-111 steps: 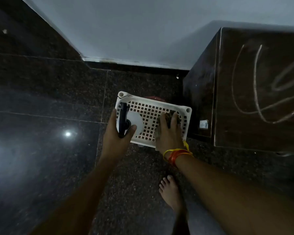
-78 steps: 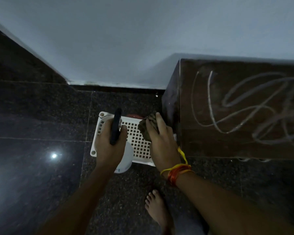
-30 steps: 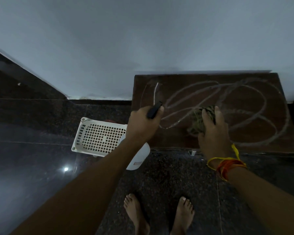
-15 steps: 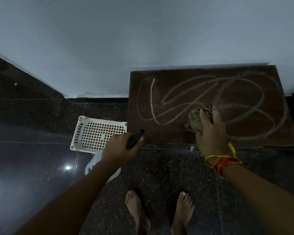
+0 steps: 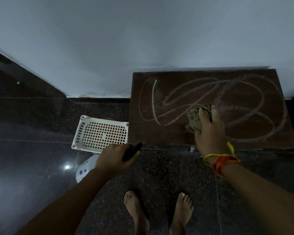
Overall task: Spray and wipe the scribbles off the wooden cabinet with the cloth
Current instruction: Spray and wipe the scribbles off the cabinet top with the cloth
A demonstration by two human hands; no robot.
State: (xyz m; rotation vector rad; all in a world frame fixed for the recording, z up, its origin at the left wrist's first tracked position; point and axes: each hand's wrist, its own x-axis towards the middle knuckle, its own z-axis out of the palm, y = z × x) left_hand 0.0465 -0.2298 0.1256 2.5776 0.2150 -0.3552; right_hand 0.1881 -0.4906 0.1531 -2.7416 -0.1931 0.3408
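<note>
The dark wooden cabinet stands against the wall, its top covered with looping chalk-like scribbles. My right hand presses a bunched greenish cloth onto the cabinet top near its middle. My left hand hangs lower, in front of the cabinet's left corner, gripping the spray bottle by its black trigger head. The bottle's white body shows below and left of the hand, mostly hidden by my forearm.
A white perforated plastic basket sits on the dark granite floor just left of the cabinet. My two bare feet stand on the floor in front of the cabinet. A pale wall rises behind.
Both hands lifted the bottle and cloth from the basket and came over to the cabinet. In the last second my left hand dropped from the cabinet top to below its front edge; the cloth stayed on top.
</note>
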